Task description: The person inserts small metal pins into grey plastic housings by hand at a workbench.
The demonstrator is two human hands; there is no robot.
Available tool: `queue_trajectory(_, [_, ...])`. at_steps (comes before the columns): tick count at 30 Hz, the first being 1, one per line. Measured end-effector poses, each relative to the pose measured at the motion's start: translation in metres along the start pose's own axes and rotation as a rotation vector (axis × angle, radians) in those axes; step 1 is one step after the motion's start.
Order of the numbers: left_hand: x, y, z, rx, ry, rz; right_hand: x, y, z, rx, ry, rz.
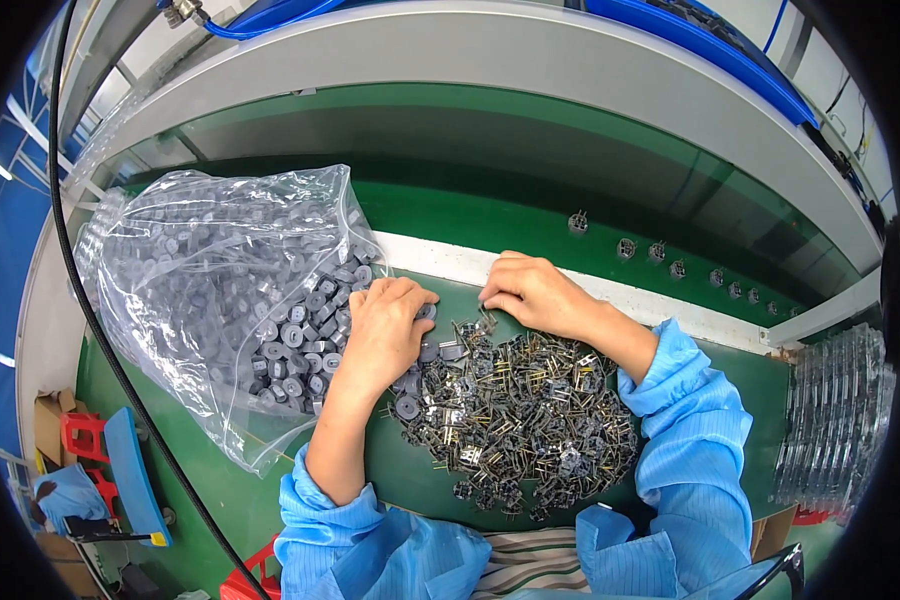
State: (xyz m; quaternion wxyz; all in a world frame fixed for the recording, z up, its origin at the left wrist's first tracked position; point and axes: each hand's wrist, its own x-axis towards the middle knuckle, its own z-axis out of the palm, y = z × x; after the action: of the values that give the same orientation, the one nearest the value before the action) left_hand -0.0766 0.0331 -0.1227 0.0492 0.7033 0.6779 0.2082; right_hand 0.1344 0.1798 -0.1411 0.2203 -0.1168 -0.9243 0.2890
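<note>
At the centre of the frame, the left hand (388, 318) is held palm down with its fingers bent, beside a loose grey round part (427, 312); its fingertips are partly hidden, so it cannot be told whether anything is gripped; just right of centre, the right hand (535, 292) is held with thumb and forefinger drawn narrowly together, a small pronged part (486, 321) being seen just below their tips; whether it is pinched cannot be told.

A heap of pronged metal parts (530, 410) is spread over the lower middle of the frame, on a green tabletop (745, 385); grey ring-shaped parts (293, 335) are piled at left of centre, most of them enclosed by a clear plastic bag (160, 300), its mouth opened toward the left hand.

The tabletop is bordered by a white ledge (435, 260); beyond it, at upper right, small assemblies (626, 249) are set out in a spaced line on a green surface (530, 215); at the right edge, clear trays (835, 420) are stacked; the left side is crossed by a black cable (98, 330).
</note>
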Motion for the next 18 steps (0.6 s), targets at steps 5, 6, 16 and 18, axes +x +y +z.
queue_trajectory(5, [0.008,0.000,0.016,-0.021,0.134,0.055,0.001,-0.019,-0.009,-0.142,-0.089,0.439])
queue_trajectory(6, [0.010,0.001,0.018,0.015,0.203,0.101,0.001,-0.022,-0.012,-0.204,-0.101,0.414])
queue_trajectory(16, [0.016,0.008,0.003,-1.872,-0.065,-0.390,-0.001,0.000,-0.008,-0.060,-0.142,0.113])
queue_trajectory(18, [0.015,0.012,0.003,-2.060,-0.178,-0.453,0.004,-0.011,-0.013,0.578,0.063,0.514])
